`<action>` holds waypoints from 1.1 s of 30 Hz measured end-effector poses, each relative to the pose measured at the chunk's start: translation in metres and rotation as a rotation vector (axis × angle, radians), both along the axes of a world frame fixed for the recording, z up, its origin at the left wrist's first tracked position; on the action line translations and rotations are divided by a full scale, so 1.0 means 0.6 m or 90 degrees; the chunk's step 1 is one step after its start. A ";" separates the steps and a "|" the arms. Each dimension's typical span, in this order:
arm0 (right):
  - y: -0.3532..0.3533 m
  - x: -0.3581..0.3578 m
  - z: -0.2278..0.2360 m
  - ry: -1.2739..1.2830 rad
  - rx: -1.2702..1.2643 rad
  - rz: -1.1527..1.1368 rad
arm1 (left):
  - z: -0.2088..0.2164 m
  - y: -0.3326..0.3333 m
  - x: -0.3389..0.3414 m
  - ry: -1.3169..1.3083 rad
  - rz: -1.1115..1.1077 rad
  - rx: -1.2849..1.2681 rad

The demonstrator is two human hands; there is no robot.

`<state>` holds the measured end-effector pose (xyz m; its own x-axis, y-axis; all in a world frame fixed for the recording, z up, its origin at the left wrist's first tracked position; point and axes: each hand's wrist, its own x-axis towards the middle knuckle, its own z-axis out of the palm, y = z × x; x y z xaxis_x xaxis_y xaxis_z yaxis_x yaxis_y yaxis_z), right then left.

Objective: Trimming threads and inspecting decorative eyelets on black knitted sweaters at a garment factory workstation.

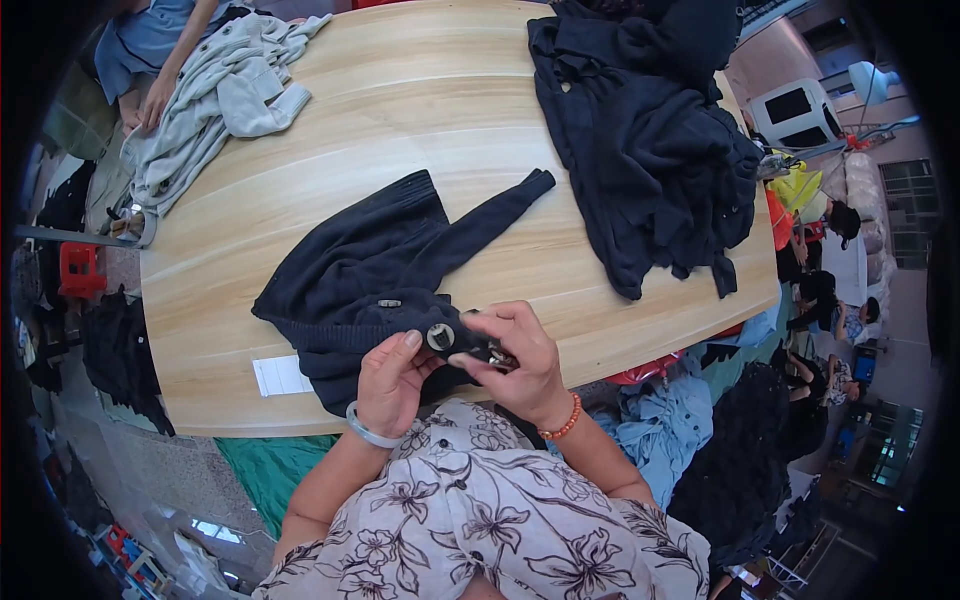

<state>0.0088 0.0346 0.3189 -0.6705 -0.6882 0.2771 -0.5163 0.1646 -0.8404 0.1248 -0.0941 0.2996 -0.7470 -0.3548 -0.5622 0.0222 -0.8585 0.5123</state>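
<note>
One dark navy knit garment (350,250) lies on the pale wood-grain worktop (400,110), left of the middle of the near edge, its lower part between the person's two hands. Its body spreads toward the left edge, with one long, narrow sleeve pointing toward the far right corner; a ribbed band runs across the cloth near the hands. The left hand (388,382) pinches the knit between thumb and fingers, just beside one round, whitish disc (441,337) with a dark centre. The right hand (525,362) has its fingers closed around one small metallic item (499,356), too blurred to identify. One small, pale, oblong piece (390,303) sits on the knit above the left hand.

One flat white paper slip (283,376) lies by the near left corner, its side touching the garment. At the far left corner, a co-worker's hand (157,100) rests on one soft light-grey knit garment (230,85). A crumpled dark heap (650,150) lines the right edge up to the far right corner; how many pieces it holds cannot be told. Beyond the right edge are bulging whitish sacks (866,195), their contents hidden. One red plastic stool (80,270) stands past the left edge.
</note>
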 end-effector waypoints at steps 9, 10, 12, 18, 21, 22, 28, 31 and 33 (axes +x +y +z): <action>-0.006 -0.008 0.018 0.066 0.161 0.114 | -0.042 0.021 0.012 0.004 0.005 -0.287; -0.005 -0.006 0.021 0.060 0.181 0.114 | -0.041 0.025 0.010 -0.003 0.019 -0.282; -0.006 0.006 0.021 0.069 0.190 0.096 | -0.037 0.032 0.009 -0.012 0.025 -0.305; 0.002 0.002 0.018 0.148 0.228 0.097 | -0.040 0.034 0.011 -0.028 -0.004 -0.334; 0.012 -0.011 0.018 0.199 0.235 0.140 | -0.037 0.038 0.010 -0.025 -0.024 -0.312; 0.016 -0.016 0.018 0.218 0.236 0.168 | -0.038 0.038 0.010 -0.025 -0.033 -0.288; 0.026 -0.034 0.024 0.019 0.161 0.205 | -0.040 0.031 0.015 0.031 -0.075 -0.217; 0.025 -0.024 0.019 0.020 0.142 0.172 | -0.042 0.037 0.014 0.048 -0.067 -0.187; 0.023 -0.014 0.005 0.052 0.125 0.143 | -0.044 0.045 0.013 0.045 -0.054 -0.186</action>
<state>0.0003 0.0483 0.3221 -0.4772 -0.8620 0.1710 -0.6225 0.1943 -0.7582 0.1323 -0.0673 0.2732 -0.8145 -0.4287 -0.3909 0.0015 -0.6753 0.7375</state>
